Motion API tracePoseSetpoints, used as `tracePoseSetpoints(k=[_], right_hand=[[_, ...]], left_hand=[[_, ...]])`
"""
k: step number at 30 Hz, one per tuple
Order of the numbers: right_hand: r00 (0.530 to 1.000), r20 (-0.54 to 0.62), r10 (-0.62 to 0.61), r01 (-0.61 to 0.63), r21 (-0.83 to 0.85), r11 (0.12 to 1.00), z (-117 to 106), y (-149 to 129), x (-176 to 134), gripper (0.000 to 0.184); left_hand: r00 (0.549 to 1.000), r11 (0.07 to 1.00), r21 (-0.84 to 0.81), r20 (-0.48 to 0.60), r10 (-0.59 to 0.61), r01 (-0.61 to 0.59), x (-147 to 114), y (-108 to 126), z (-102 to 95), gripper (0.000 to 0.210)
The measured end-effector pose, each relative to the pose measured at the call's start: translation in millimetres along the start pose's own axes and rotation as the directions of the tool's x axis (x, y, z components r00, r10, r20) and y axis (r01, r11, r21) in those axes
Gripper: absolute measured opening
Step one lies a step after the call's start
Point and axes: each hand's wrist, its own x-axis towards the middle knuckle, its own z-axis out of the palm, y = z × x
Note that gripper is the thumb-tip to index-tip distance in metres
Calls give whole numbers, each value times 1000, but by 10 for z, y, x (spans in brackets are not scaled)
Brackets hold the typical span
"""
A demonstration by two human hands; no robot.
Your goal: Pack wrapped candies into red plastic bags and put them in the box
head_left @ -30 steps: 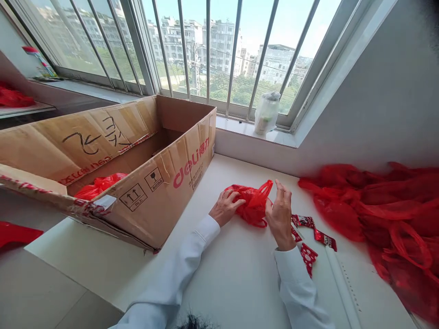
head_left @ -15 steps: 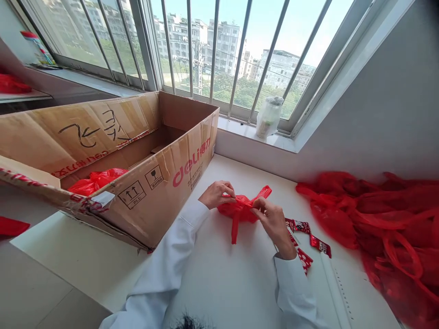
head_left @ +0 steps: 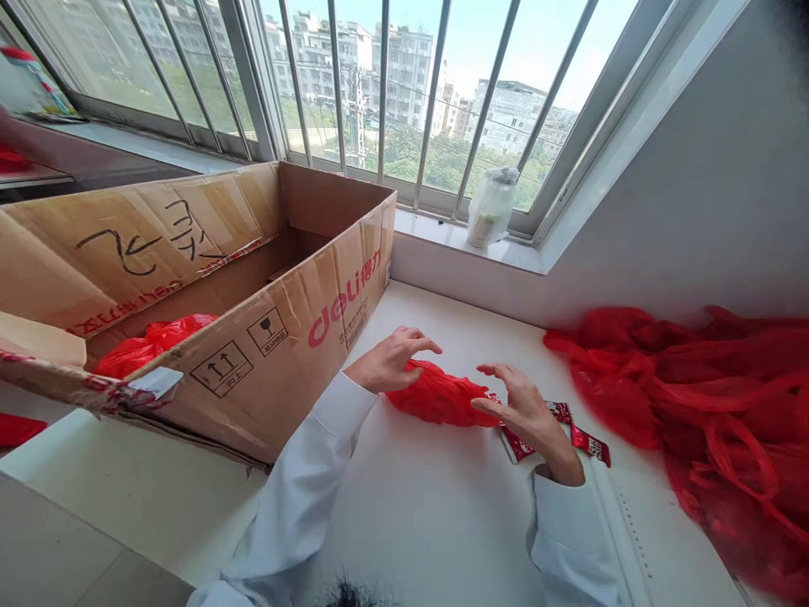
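Observation:
A crumpled red plastic bag (head_left: 439,394) lies on the white table between my two hands. My left hand (head_left: 398,361) is at the bag's left end, thumb and fingers apart; whether it touches the plastic I cannot tell. At the right end, my right hand (head_left: 522,407) hovers with its fingers spread in a loose C shape, nothing gripped. Several small red printed packets (head_left: 591,444) lie beside and partly behind my right hand.
A large open cardboard box (head_left: 297,354) stands on the left, with a red bag (head_left: 155,344) inside. A heap of red plastic bags (head_left: 683,405) covers the table's right side. On the windowsill sits a cup in a clear bag (head_left: 491,206). Window bars stand behind.
Both hands have let go of the bag's tied handles and opened, with the right hand moving rightward. The bag now lies flatter and wider. The view has shifted slightly.

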Motion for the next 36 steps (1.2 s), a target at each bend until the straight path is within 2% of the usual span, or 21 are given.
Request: tracePoseSetpoints(k=[2, 4, 6, 8, 11, 13, 16, 19, 20, 23, 24, 25, 26, 27, 28, 30, 32, 34, 36], right_hand=[[999, -24, -28, 28, 4, 1000, 107, -91, 50, 39], [1000, 11, -14, 14, -1, 1000, 211, -169, 97, 25], [999, 32, 26, -27, 22, 999, 263, -224, 120, 16], [998, 10, 63, -64, 134, 989, 239, -245, 113, 16], [986, -61, 154, -122, 359, 925, 95, -168, 70, 25], [955, -162, 248, -162, 416, 895, -22, -38, 40, 30], [901, -273, 337, -217, 388, 896, -161, 175, 6, 29], [923, -229, 309, -234, 302, 924, -216, 218, -19, 26], [937, -204, 285, -229, 258, 939, -215, 179, -25, 29], [970, -112, 218, -202, 141, 969, -175, -27, -32, 37], [976, -79, 205, -197, 107, 975, -160, -92, -32, 34], [979, -53, 195, -191, 76, 979, -150, -139, -32, 29], [980, -48, 192, -189, 52, 981, -147, -162, -32, 24], [978, -69, 197, -195, 39, 980, -153, -158, -33, 22], [970, -117, 215, -212, 36, 977, -168, -127, -36, 23], [923, -256, 286, -274, 82, 958, -219, -11, -49, 26], [874, -326, 359, -316, 178, 932, -289, 119, -72, 34], [886, -292, 360, -290, 256, 922, -370, 182, -113, 39], [914, -284, 288, -214, 264, 940, -458, 120, -176, 40]], left_hand=[[995, 997, -9, 69, 75, -74, 45, 176, 56, 40], [990, 996, 7, 107, 88, -89, 98, 278, 147, 28], [990, 996, 22, 115, 79, -82, 145, 303, 226, 15], [990, 996, 7, 106, 89, -90, 170, 274, 240, 13], [993, 994, -38, 59, 104, -102, 145, 166, 109, 12], [997, 996, -54, -5, 74, -74, 86, 70, -38, 11], [996, 998, -70, -89, -9, 2, -29, -37, -235, 9], [997, 996, -90, -70, -33, 27, -94, 12, -300, 7], [999, 995, -102, -46, -18, 13, -92, 70, -281, 16], [997, 988, -130, -17, 80, -81, -16, 300, -133, 65], [994, 985, -130, -19, 111, -112, 19, 368, -76, 69], [991, 983, -126, -22, 135, -137, 48, 421, -30, 60], [988, 981, -121, -20, 152, -154, 67, 454, -4, 42], [987, 980, -118, -11, 161, -161, 71, 466, -5, 22], [986, 979, -120, -5, 166, -166, 60, 461, -34, 13], [985, 972, -157, -13, 175, -175, 1, 419, -163, 19], [983, 956, -231, -12, 183, -181, -73, 379, -323, 16], [979, 945, -273, 50, 198, -178, -127, 378, -430, 13], [964, 955, -237, 148, 219, -180, -154, 420, -442, 13]])
